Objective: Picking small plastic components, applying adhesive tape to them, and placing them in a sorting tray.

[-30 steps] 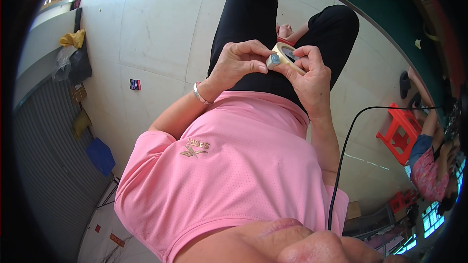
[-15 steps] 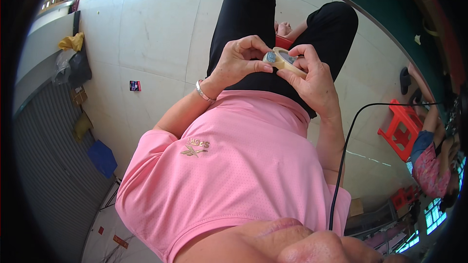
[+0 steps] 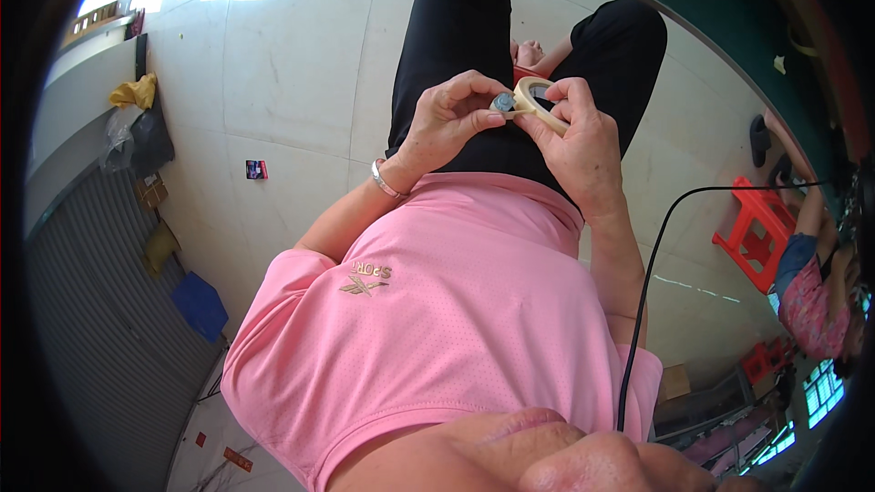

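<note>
Pinching a little blue-grey piece [image 3: 502, 103] between thumb and fingers, the left hand [image 3: 460, 107] is nearly closed; just right of it, the right hand [image 3: 581, 138] curls around a cream tape roll [image 3: 541, 111]. Looks roughly midway to me: tape seems to reach the piece, but I can't see it torn free. Black trousers [image 3: 456, 32] sit beneath both hands; a red stool [image 3: 764, 203] stands well off right.

To the right I see a red plastic stool [image 3: 747, 210] beside a person [image 3: 814, 314] in patterned pink; to the left, a yellow bag [image 3: 134, 91] above a dark bag [image 3: 153, 141], a blue panel [image 3: 199, 306] nearer.
</note>
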Action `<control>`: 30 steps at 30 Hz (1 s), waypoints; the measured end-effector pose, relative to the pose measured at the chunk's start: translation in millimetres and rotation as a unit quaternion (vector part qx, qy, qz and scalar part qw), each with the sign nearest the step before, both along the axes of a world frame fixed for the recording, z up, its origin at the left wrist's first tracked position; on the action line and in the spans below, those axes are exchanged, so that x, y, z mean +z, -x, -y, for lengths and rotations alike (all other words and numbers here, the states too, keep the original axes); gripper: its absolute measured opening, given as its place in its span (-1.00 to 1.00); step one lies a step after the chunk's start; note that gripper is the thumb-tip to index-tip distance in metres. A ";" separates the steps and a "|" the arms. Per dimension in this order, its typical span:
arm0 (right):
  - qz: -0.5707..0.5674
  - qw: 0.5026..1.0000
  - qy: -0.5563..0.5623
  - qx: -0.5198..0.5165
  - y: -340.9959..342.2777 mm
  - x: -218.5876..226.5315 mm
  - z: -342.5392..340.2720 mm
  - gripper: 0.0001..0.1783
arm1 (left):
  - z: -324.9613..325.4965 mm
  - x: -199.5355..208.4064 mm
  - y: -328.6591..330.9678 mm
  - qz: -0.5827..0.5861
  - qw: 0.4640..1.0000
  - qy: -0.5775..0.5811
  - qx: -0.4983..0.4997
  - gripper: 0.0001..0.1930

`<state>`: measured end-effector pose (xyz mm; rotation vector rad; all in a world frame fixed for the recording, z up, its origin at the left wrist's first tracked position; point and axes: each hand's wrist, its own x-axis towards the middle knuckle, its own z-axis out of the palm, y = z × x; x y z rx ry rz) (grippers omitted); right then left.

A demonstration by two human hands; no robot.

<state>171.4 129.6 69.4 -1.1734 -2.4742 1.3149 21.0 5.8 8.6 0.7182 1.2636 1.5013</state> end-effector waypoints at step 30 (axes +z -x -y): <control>-0.066 0.991 -0.115 -0.015 7.6 -3.5 13.5 -0.59 | 1.7 5.0 2.8 0.064 0.998 0.012 0.002 -0.71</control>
